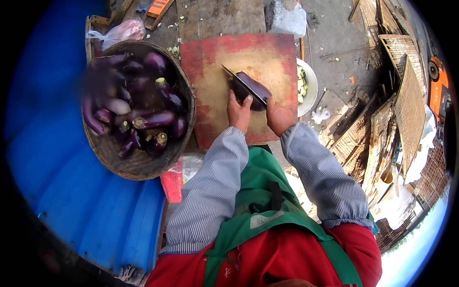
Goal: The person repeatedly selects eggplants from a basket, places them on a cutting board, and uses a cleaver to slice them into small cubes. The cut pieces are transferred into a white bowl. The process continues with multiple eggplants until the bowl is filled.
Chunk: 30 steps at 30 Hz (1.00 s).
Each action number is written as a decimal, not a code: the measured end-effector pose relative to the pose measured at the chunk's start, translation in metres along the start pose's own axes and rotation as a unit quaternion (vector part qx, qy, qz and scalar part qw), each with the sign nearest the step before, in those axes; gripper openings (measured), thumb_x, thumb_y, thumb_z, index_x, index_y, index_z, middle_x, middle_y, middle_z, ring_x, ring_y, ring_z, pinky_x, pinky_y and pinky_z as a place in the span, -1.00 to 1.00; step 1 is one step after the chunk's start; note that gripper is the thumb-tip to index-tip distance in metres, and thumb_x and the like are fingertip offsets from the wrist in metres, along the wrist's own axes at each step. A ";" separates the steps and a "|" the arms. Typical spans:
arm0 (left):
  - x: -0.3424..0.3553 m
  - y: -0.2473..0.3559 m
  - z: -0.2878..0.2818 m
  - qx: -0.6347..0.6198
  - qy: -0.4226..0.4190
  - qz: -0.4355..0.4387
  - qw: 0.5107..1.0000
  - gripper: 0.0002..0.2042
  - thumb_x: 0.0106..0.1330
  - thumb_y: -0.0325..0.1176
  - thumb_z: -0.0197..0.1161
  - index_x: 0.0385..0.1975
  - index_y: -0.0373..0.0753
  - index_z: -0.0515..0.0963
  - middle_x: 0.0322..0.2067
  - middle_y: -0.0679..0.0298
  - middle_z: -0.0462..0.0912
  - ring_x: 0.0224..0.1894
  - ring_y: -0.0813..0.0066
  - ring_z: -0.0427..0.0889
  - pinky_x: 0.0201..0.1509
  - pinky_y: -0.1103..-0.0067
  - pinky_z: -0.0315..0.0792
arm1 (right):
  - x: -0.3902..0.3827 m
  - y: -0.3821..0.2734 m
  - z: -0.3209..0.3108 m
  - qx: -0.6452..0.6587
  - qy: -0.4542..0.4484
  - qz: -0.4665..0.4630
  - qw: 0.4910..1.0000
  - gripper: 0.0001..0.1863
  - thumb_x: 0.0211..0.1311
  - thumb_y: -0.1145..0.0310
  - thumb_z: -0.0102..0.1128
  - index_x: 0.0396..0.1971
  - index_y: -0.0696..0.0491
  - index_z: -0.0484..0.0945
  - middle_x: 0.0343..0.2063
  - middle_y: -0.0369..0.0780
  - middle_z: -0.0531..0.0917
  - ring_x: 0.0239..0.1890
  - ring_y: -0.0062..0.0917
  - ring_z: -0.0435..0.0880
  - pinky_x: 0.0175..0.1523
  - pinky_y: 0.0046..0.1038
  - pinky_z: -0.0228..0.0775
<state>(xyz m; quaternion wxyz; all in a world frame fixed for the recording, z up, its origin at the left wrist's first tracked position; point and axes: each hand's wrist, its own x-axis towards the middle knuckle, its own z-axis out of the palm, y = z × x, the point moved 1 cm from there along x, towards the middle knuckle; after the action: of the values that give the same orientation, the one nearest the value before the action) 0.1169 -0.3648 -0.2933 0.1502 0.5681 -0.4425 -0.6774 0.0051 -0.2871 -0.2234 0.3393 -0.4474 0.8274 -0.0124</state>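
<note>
A dark purple eggplant (256,85) lies aslant on a worn red-edged cutting board (205,100) in front of me. My left hand (238,114) grips its near left side, thumb and fingers against the skin. With my right hand (280,116) I hold a knife (234,75) by its handle. Its blade runs up and to the left across the eggplant, its tip reaching past the far end. How deep the edge sits in the flesh I cannot tell. To the right, partly behind the board, a pale bowl (311,91) holds cut pieces (301,82).
A round woven basket (138,170) of eggplants (154,119) stands left of the board, above blue corrugated sheeting (86,191). A knotted plastic bag (125,32) lies behind it. Beyond the board is a grey block (286,20). Woven panels (410,115) and broken boards pile up at right.
</note>
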 end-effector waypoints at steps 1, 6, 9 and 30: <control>-0.001 0.002 0.000 -0.004 -0.010 -0.010 1.000 -0.33 0.26 -0.38 0.24 0.28 -0.51 0.07 0.10 -0.01 0.43 0.09 0.27 0.46 0.17 0.54 0.34 | -0.003 0.003 0.004 0.005 0.011 -0.001 1.000 -0.72 0.06 0.58 0.02 -0.20 0.19 0.24 -0.43 0.09 0.58 -0.42 -0.02 0.61 -0.35 -0.11 0.46; -0.007 0.032 -0.013 -0.068 -0.077 -0.071 0.992 -0.34 0.28 -0.40 0.22 0.32 -0.39 0.05 0.11 0.10 0.43 0.03 0.38 0.49 0.03 0.53 0.45 | -0.033 0.038 0.031 0.015 -0.011 0.013 1.000 -0.76 0.11 0.54 -0.02 -0.21 0.18 0.23 -0.52 0.08 0.58 -0.43 -0.03 0.62 -0.37 -0.10 0.43; -0.010 0.028 -0.027 -0.089 -0.120 -0.086 0.985 -0.43 0.33 -0.39 0.16 0.31 -0.27 0.12 0.16 0.20 0.38 0.06 0.42 0.47 -0.09 0.51 0.51 | -0.057 0.052 0.042 0.042 -0.043 0.057 0.997 -0.78 0.12 0.53 -0.01 -0.23 0.14 0.24 -0.43 0.11 0.58 -0.39 -0.03 0.62 -0.35 -0.09 0.43; -0.011 0.019 -0.041 0.020 -0.056 -0.090 0.994 -0.52 0.28 -0.55 0.14 0.21 -0.33 0.24 0.05 0.15 0.46 -0.04 0.31 0.55 -0.10 0.45 0.55 | -0.070 -0.028 0.018 0.098 0.055 0.026 0.993 -0.71 0.11 0.48 0.01 -0.12 0.07 0.33 -0.46 -0.03 0.59 -0.49 -0.12 0.62 -0.42 -0.16 0.46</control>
<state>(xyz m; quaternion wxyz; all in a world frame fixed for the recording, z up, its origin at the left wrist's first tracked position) 0.1518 -0.3850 -0.2701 0.0525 0.5691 -0.4108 -0.7103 0.0619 -0.2457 -0.1897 0.3357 -0.3888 0.8511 -0.1086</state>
